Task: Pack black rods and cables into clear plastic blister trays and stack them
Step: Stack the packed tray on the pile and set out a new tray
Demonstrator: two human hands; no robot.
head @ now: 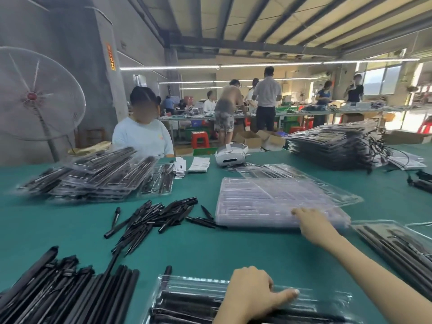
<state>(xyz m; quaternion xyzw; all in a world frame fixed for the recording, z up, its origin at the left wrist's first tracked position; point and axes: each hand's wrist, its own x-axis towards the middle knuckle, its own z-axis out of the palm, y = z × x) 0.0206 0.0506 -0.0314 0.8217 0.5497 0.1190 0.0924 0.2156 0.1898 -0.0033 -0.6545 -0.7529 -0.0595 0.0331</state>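
Observation:
A clear blister tray [187, 288] filled with black rods lies at the near table edge. My left hand [252, 293] rests on top of it, thumb stretched to the right along the plastic. Farther out sits a stack of empty clear trays [264, 199]. My right hand [313, 224] reaches to that stack's near right edge, its fingers straight and touching the top tray. Long black rods [58, 288] are piled at the near left. Short black rods [159, 213] lie scattered in the middle of the green table [210, 249].
Another filled tray [397, 244] lies at the right. Stacks of packed trays stand at the far left [98, 176] and far right [332, 146], with loose cables [383, 148] beside the right one. A white headset [231, 155] and paper slips [198, 163] lie beyond. A person [142, 134] sits opposite.

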